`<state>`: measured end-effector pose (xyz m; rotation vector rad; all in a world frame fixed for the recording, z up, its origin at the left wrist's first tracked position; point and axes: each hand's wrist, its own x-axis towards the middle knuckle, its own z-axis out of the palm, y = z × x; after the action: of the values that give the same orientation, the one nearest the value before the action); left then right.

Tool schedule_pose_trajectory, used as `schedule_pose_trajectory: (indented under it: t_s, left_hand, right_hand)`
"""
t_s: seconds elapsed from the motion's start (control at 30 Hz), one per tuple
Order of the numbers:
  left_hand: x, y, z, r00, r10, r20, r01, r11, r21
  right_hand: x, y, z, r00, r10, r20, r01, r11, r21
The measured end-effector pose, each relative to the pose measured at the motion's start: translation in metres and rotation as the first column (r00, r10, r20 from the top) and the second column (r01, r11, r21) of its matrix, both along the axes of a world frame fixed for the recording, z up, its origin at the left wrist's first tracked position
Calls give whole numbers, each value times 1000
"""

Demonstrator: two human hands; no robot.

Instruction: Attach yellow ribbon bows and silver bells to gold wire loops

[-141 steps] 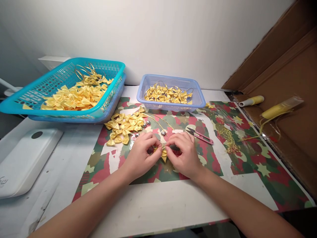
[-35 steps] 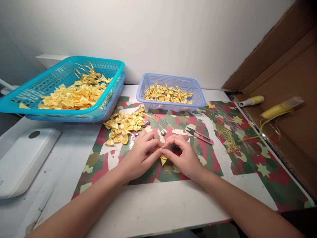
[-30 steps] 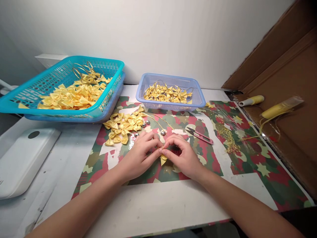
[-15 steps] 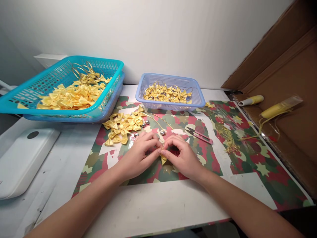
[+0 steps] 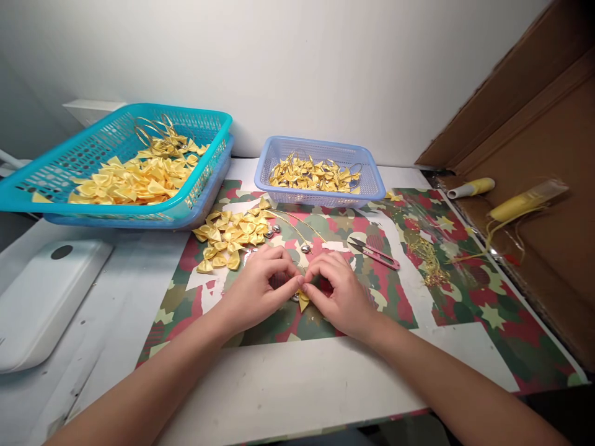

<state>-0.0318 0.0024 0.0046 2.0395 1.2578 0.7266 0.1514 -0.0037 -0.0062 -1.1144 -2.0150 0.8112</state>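
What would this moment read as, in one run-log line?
left hand: pinching yellow bow | right hand: pinching same bow | scissors: on mat, right of hands | loose bows: piled beyond left hand

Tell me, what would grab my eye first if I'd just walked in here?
Probably the bright turquoise basket at the back left, heaped with yellow bows. Next, in the middle, the left hand and right hand meet, pinching a yellow ribbon piece over the red-and-green patterned sheet. Pink-handled snips lie just beyond the right hand.
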Motion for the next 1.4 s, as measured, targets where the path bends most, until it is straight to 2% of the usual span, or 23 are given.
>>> schedule_pose_trajectory:
  t_s: [0.2, 0.47, 1.4]
  left_hand:
    - [-1, 0, -1, 999, -6, -46, 7, 1000, 29]
    - [-1, 0, 2, 997, -3, -80, 7, 999, 48]
    - [-4, -1, 3, 993, -18, -119, 29, 996, 88]
  right_hand:
    - [0, -1, 1, 1000, -4, 23, 3, 1000, 25]
    - [0, -1, 2, 1000, -18, 8, 19, 1000, -20]
    - [1, 0, 0, 998, -53, -42, 51, 998, -42]
